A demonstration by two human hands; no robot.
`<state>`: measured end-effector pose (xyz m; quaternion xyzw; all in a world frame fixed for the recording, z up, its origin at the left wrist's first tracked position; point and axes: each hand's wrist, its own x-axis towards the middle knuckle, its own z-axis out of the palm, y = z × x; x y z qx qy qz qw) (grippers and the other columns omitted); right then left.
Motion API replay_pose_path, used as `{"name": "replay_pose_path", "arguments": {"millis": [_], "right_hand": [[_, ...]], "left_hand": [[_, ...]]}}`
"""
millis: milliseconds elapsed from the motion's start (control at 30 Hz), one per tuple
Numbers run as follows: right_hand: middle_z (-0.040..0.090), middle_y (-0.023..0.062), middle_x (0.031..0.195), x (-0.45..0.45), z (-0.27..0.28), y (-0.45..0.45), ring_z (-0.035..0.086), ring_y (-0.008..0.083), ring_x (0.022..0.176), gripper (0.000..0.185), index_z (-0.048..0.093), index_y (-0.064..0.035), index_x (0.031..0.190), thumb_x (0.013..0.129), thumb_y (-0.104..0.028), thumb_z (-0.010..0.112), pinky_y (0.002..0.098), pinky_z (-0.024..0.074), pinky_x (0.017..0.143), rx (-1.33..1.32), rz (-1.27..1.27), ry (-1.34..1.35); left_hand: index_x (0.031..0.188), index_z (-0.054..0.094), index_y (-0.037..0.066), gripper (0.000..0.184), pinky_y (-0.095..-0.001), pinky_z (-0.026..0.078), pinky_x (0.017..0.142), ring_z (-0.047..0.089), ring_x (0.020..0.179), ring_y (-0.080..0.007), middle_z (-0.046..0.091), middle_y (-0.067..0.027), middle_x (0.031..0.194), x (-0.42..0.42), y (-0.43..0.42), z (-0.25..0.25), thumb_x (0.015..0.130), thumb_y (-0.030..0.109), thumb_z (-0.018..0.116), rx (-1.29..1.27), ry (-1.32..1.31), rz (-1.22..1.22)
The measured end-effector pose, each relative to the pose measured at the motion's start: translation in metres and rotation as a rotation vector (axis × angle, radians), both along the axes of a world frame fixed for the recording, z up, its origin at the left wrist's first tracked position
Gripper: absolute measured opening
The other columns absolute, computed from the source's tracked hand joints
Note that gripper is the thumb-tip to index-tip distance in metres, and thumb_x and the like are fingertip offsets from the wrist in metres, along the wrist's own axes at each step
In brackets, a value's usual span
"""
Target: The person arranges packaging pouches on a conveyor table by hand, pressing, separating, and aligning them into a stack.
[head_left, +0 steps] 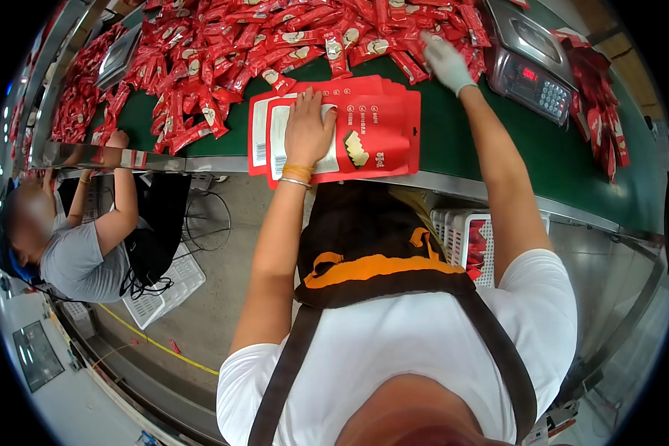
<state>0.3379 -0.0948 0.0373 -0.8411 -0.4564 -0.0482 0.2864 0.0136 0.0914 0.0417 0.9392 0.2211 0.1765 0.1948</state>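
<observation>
My left hand (307, 132) lies flat, fingers stretched, on a stack of red printed pouches (383, 123) at the front edge of the green table. White label panels show beside and under it, and the stack juts slightly over the edge. My right hand (448, 65), in a white glove, reaches out over the heap of small red wrapped packets (297, 37). Its fingers look extended and a little blurred, with no packet visible in them. Whether the fingertips touch the packets I cannot tell.
A digital scale (531, 74) stands to the right, with more red packets (602, 111) beyond it. Another scale (119, 58) is at the left. A co-worker (89, 238) sits by the table at left. White crates (167, 286) stand below, one (483, 279) holding red packets.
</observation>
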Motion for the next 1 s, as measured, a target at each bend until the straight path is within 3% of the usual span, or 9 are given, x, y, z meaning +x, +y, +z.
{"name": "replay_pose_path", "arguments": {"millis": [33,133,300,433,533,833,900,933,1000], "right_hand": [[0.051,0.0219,0.131,0.001,-0.037,0.000,0.054,0.0419,0.115,0.066,0.028,-0.0252,0.151,0.092,-0.027,0.057,0.0455,0.0471,0.093,0.000,-0.008,-0.106],[0.049,0.0241,0.134,-0.001,-0.031,0.000,0.051,0.0450,0.118,0.074,0.019,-0.0269,0.153,0.091,-0.028,0.059,0.0461,0.0448,0.097,-0.008,0.039,-0.027],[0.053,0.0247,0.131,-0.032,-0.009,-0.024,0.051,0.0438,0.119,0.070,0.029,-0.0238,0.151,0.089,-0.024,0.061,0.0434,0.0415,0.102,0.055,-0.083,0.088],[0.059,0.0174,0.125,-0.126,0.034,-0.096,0.057,0.0354,0.115,0.057,0.050,-0.0159,0.139,0.084,-0.011,0.066,0.0383,0.0468,0.097,0.107,-0.072,0.193],[0.062,0.0161,0.113,-0.163,0.030,-0.131,0.060,0.0348,0.105,0.057,0.054,-0.0165,0.135,0.080,-0.007,0.067,0.0395,0.0489,0.091,-0.031,0.031,0.262],[0.062,0.0161,0.114,-0.161,-0.012,-0.019,0.060,0.0344,0.100,0.041,0.058,-0.0119,0.126,0.085,-0.008,0.061,0.0401,0.0502,0.087,-0.041,0.445,0.032],[0.062,0.0147,0.120,-0.164,-0.034,0.008,0.061,0.0324,0.101,0.036,0.058,-0.0100,0.123,0.087,-0.008,0.060,0.0400,0.0494,0.088,0.221,0.436,0.944],[0.062,0.0147,0.120,-0.151,-0.060,0.016,0.061,0.0324,0.101,0.036,0.058,-0.0100,0.123,0.087,-0.008,0.060,0.0400,0.0494,0.088,0.222,0.441,0.946],[0.065,0.0077,0.119,-0.118,-0.106,0.028,0.061,0.0175,0.108,0.034,0.057,-0.0035,0.123,0.092,-0.015,0.062,0.0340,0.0498,0.091,-0.122,0.598,0.462]], "left_hand": [[0.136,0.048,-0.003,0.057,-0.0443,0.025,0.116,0.035,0.139,-0.0383,0.040,-0.0229,0.147,0.000,0.000,0.000,0.096,0.037,0.046,0.005,0.000,-0.001],[0.135,0.049,-0.004,0.056,-0.0447,0.025,0.116,0.035,0.138,-0.0386,0.040,-0.0244,0.146,-0.001,0.002,0.000,0.096,0.036,0.047,-0.006,-0.028,0.010],[0.133,0.049,-0.006,0.053,-0.0463,0.025,0.115,0.035,0.137,-0.0409,0.041,-0.0274,0.145,-0.002,0.007,-0.009,0.095,0.032,0.048,-0.101,-0.182,0.028],[0.135,0.049,-0.003,0.055,-0.0590,0.015,0.115,0.033,0.139,-0.0387,0.039,-0.0232,0.148,-0.005,-0.002,-0.006,0.095,0.035,0.044,0.192,-0.004,0.198],[0.144,0.040,0.003,0.060,-0.0627,0.011,0.114,0.030,0.142,-0.0370,0.035,-0.0186,0.152,-0.001,0.004,-0.013,0.097,0.041,0.037,0.091,0.059,0.179],[0.149,0.033,0.005,0.062,-0.0634,0.014,0.113,0.029,0.143,-0.0358,0.033,-0.0162,0.154,-0.001,0.008,-0.009,0.099,0.042,0.032,0.078,0.209,0.105],[0.149,0.033,0.006,0.061,-0.0648,0.014,0.112,0.031,0.142,-0.0365,0.035,-0.0160,0.153,-0.002,0.009,-0.012,0.099,0.041,0.032,0.057,0.147,0.095],[0.149,0.033,0.006,0.061,-0.0651,0.014,0.112,0.032,0.141,-0.0364,0.035,-0.0160,0.153,-0.003,0.008,-0.010,0.099,0.041,0.033,0.065,0.145,0.107],[0.149,0.033,0.006,0.061,-0.0649,0.014,0.112,0.032,0.141,-0.0361,0.035,-0.0161,0.153,-0.002,0.006,-0.007,0.099,0.041,0.033,0.045,0.161,0.116]]}}
